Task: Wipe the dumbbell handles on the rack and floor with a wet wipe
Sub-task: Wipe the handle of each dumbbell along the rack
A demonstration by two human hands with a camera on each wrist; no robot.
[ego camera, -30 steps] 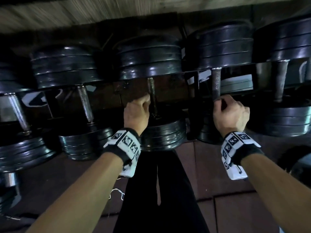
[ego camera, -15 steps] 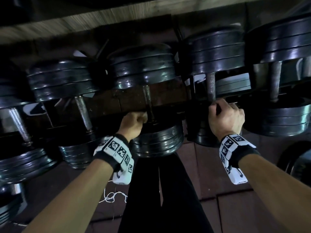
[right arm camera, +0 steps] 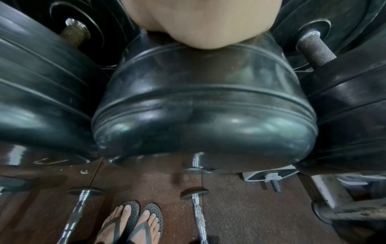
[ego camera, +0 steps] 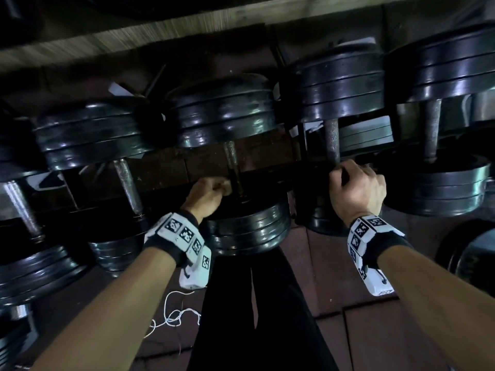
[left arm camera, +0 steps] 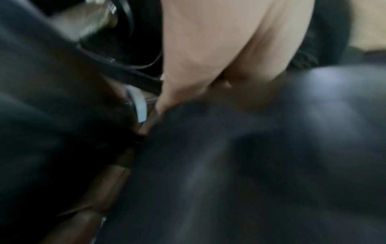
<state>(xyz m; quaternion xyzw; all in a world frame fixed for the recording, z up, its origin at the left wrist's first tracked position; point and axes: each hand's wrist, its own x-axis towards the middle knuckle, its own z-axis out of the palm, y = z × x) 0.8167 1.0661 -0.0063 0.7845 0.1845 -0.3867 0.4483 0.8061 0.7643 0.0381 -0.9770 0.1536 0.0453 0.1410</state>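
Note:
Black plate dumbbells lie in a row on the low rack (ego camera: 166, 167). My left hand (ego camera: 223, 187) is a fist at the near end of the middle dumbbell handle (ego camera: 232, 162), just above its near plates (ego camera: 249, 231); the left wrist view shows only a blurred palm (left arm camera: 219, 49). My right hand (ego camera: 345, 175) grips the near end of the neighbouring knurled handle (ego camera: 332, 140), and its palm (right arm camera: 200, 21) sits over the near plates (right arm camera: 204, 107). No wet wipe shows in any view.
More dumbbells flank these, with handles at the left (ego camera: 126, 180) and right (ego camera: 431, 129). A white cord (ego camera: 174, 314) lies on the brown floor tiles. Two chrome bars (right arm camera: 198, 214) lie beside my sandalled feet (right arm camera: 133, 222). A dark round weight (ego camera: 471, 258) sits far right.
My left hand has slid down the middle handle toward the near plates. The right hand has kept its grip on its handle. The head view has dropped a little.

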